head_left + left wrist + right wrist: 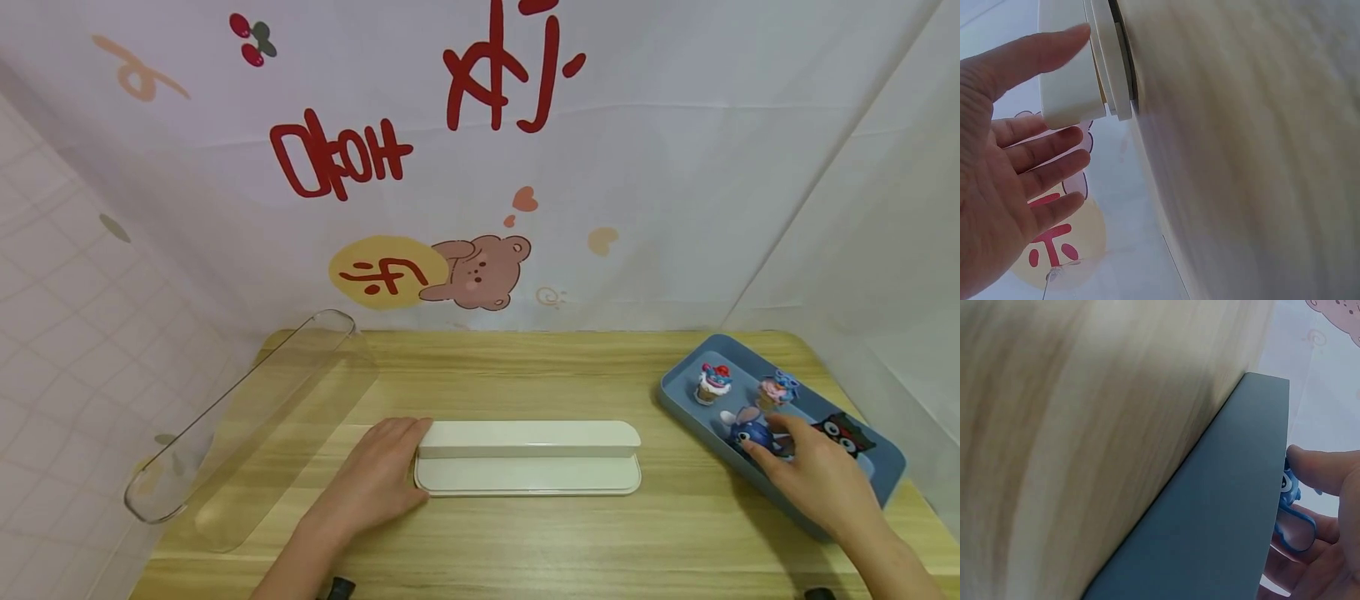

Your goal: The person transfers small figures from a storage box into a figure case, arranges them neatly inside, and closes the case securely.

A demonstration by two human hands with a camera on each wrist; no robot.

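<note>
My left hand point(386, 467) rests at the left end of a white two-step display stand point(528, 473) on the table. In the left wrist view the thumb lies along the stand's end, and the other fingers point(1054, 150) extend loosely, nearly straight. My right hand point(821, 475) reaches into a blue-grey tray point(693, 421) at the right. Its thumb and fingers pinch a blue big-eared figurine point(750, 432), whose ear and eye show over the tray wall in the right wrist view. Around it in the tray are two ice-cream-cone figurines point(712, 385) and a dark, wide-eyed figurine point(846, 433).
A long clear plastic cover point(255, 433) lies at the left, tilted, with its open side showing. The wood-grain table point(525, 550) runs back to a white printed cloth point(660, 167). Small black pieces point(341, 587) show at the near edge.
</note>
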